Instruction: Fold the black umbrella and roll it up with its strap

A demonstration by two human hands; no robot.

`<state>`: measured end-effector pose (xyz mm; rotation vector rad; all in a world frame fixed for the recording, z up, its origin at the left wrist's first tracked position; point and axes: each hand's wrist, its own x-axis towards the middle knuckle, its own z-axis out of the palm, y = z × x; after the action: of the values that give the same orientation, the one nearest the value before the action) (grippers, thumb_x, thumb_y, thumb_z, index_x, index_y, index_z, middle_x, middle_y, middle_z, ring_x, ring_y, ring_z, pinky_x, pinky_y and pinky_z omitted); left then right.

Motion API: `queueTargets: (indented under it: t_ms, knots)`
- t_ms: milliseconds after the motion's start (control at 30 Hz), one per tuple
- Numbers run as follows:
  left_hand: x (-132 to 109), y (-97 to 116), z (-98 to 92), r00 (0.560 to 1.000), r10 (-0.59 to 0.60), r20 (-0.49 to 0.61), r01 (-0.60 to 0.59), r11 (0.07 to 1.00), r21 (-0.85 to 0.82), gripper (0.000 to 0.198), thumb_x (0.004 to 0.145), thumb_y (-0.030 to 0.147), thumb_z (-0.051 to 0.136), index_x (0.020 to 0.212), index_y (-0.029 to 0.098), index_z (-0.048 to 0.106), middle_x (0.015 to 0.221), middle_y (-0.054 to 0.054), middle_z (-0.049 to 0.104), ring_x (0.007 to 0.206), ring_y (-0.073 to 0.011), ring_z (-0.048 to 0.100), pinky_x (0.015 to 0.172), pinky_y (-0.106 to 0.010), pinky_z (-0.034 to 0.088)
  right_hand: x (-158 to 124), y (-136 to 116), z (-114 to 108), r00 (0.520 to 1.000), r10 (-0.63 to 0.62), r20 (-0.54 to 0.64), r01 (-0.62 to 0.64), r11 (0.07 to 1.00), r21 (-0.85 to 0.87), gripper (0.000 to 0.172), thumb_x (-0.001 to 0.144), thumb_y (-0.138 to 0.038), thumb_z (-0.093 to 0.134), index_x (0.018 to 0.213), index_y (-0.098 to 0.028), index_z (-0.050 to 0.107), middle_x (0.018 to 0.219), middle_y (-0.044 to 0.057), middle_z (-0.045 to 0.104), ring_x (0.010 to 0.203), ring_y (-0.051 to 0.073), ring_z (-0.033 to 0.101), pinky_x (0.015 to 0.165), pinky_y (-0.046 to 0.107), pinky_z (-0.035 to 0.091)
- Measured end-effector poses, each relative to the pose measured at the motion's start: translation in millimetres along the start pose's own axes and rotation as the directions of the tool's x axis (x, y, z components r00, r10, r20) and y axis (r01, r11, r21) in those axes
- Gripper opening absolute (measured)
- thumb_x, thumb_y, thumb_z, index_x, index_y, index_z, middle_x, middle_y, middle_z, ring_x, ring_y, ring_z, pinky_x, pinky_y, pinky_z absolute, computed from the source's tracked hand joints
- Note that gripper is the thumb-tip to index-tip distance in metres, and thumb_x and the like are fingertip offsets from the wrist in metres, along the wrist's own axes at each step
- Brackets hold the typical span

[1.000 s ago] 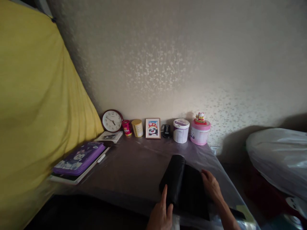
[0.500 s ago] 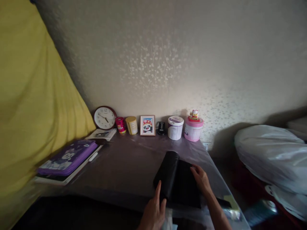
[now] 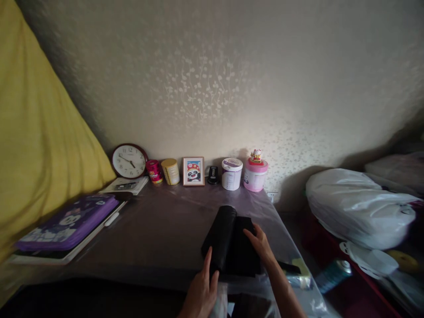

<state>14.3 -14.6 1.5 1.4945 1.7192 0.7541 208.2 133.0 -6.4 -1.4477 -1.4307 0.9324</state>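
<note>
ok so the left hand (image 3: 206,282) loosely pinched the near end of the black roll (image 3: 220,234), right hand (image 3: 260,245) gripped its flat right edge, roll between them on the bench (image 3: 159,225), long axis aimed away, slightly right

A: Illum.?
B: Dim; wall (image 3: 212,137) brightest nr mid-frame, lower R darker.
A: Shadows?
B: Soft, on wall just L of white bag (image 3: 351,207); bottom L near-blk.
A: Glare?
B: Slight sheen, bag + table cover (image 3: 165,229).
A: Qual.?
B: Periphery stretched, soft.

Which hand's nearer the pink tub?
Right. Right hand is in front of the pink tub; left hand, at the near end of the black roll, is farther off, leftward.
</note>
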Motion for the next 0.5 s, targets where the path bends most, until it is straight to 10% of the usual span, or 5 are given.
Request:
queueTargets:
  t_ms: [500]
  knots:
    - [4, -7, 5.1, 1.0, 0.009, -0.002, -0.009, 0.998, 0.057, 0.06, 0.089, 0.025, 0.03, 0.144, 0.015, 0.01, 0.132, -0.011, 0.051, 0.115, -0.0176, 0.054, 0.095, -0.025, 0.039, 9, -37, 31, 0.993, 0.009, 0.119, -0.045, 0.951, 0.307, 0.044, 0.062, -0.041, 0.068, 0.097, -0.015, 0.066, 0.084, 0.006, 0.071, 0.08, 0.026, 0.064, 0.068, 0.035, 0.051]
